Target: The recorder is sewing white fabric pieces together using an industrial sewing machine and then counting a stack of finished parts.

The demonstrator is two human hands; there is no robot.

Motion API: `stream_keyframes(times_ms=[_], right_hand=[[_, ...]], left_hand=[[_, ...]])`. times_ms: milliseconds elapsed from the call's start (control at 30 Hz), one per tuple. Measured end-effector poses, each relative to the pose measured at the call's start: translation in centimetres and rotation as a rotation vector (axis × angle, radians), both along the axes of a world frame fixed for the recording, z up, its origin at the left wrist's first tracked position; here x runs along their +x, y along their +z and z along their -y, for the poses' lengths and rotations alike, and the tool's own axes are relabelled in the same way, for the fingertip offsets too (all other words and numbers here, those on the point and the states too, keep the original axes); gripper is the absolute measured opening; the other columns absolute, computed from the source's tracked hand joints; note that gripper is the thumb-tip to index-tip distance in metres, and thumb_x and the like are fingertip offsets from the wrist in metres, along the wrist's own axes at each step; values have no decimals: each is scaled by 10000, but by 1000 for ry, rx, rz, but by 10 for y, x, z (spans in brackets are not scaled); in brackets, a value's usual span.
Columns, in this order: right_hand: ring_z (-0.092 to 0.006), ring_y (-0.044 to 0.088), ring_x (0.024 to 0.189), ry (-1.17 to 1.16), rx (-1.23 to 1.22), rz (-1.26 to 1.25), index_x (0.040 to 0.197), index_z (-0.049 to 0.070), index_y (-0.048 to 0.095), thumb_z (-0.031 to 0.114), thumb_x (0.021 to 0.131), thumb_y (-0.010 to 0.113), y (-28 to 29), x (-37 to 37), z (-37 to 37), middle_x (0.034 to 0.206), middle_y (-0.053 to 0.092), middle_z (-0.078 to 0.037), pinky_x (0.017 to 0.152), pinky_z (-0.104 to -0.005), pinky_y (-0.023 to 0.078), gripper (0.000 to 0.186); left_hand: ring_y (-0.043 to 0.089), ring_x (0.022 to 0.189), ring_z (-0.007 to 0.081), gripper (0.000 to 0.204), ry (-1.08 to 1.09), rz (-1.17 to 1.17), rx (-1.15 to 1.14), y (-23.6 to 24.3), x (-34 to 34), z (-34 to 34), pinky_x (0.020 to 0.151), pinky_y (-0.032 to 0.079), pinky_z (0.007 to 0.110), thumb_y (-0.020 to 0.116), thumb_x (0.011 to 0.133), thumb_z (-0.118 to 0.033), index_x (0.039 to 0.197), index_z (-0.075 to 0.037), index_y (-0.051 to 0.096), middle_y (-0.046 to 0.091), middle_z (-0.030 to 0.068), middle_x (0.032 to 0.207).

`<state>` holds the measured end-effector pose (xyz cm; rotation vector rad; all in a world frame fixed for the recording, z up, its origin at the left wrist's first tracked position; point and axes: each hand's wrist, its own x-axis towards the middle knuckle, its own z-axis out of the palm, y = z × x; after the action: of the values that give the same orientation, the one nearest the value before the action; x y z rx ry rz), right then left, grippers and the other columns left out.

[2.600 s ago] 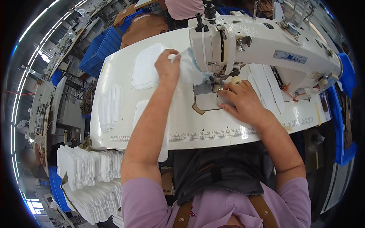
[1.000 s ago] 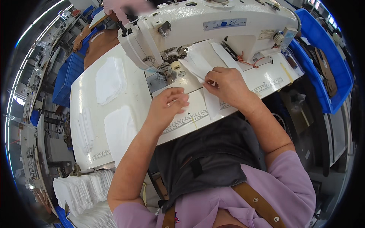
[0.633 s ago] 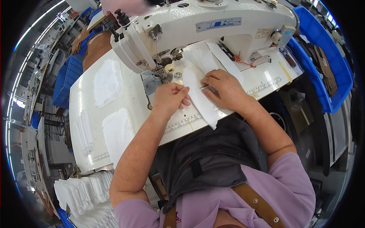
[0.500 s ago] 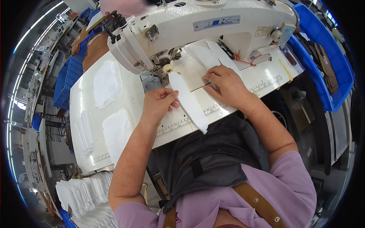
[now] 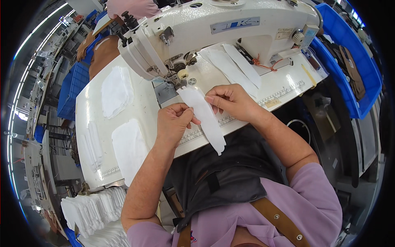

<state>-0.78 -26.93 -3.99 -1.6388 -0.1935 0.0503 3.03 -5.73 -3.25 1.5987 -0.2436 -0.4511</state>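
Observation:
A long white fabric strip (image 5: pixel 204 117) lies at a slant below the presser area of a white sewing machine (image 5: pixel 181 37). Its far end rests near the needle, and its near end hangs past the table's front edge. My left hand (image 5: pixel 176 122) pinches the strip's left edge between thumb and fingers. On the opposite edge, my right hand (image 5: pixel 230 101) grips the strip with thumb and forefinger. Behind the right hand, more white fabric pieces (image 5: pixel 230 68) lie under the machine's arm.
White fabric stacks (image 5: pixel 117 91) lie on the left of the table (image 5: pixel 92 127). Many folded white pieces (image 5: pixel 92 210) are piled below at the left. A blue bin (image 5: pixel 372 82) with dark and brown items stands at the right. Another person in pink (image 5: pixel 131 8) sits beyond the machine.
My right hand has moved from beside the white pieces to the strip's right edge and closed on it. The strip has slid toward me, and my left hand has come slightly nearer.

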Motion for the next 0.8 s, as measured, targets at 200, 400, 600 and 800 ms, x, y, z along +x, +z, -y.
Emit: stream_keyframes(times_ms=[200,400,600,800], right_hand=[[-54,584,691,-37,-161,67,992,-39,692,136,955,629,1,-4,1,785,662,-19,629,-222,478,189],[-63,508,585,-114,-208,168,862,-19,674,159,911,658,2,-6,-1,645,618,-35,552,-245,428,186],[-23,474,659,-1,-230,50,877,-29,673,145,949,631,6,-5,-2,695,588,31,586,-212,399,192],[-19,439,656,46,-148,25,842,-21,656,146,955,627,4,-4,-1,682,558,50,578,-214,377,203]], left_hand=[[676,617,142,143,10,4,45,-4,-2,-3,510,460,220,612,904,-56,860,62,678,671,92,721],[690,631,153,149,5,-3,44,0,-4,-5,508,465,222,610,911,-62,845,55,673,668,89,722],[701,656,148,166,-22,-8,30,-3,-3,-4,524,488,214,603,917,-64,865,73,680,687,99,744],[710,670,162,158,-31,-43,13,-3,-2,-6,521,486,212,601,915,-58,863,72,674,681,101,754]])
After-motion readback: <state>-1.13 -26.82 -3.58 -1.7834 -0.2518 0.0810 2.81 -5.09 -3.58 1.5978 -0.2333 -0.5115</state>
